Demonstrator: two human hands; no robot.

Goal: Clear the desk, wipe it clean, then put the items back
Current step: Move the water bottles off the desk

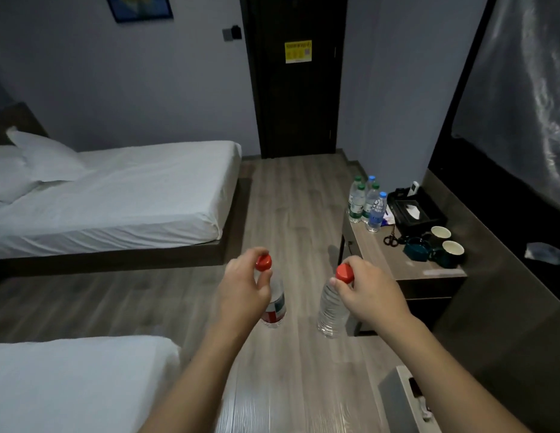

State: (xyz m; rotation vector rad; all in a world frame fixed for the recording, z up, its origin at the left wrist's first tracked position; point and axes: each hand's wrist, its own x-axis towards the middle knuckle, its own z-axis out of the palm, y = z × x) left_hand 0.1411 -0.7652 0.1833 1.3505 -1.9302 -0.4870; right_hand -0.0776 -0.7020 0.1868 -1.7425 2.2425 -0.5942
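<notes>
- Pinching the red cap of a labelled water bottle (275, 303), the left hand (246, 289) held it above the floor
- right hand (367, 293) gripped a clear bottle (332, 310) likewise, near the desk (374, 248)

We held two bottles over the floor (297, 214), one (277, 303) in our left hand (246, 287), the other (332, 310) to its right in our right hand (371, 295). The counter (375, 251) stood to the right, with bottles (366, 201) at its far end and cups (447, 242) nearer. A bed (116, 195) lay left, a door (297, 76) behind.
</notes>
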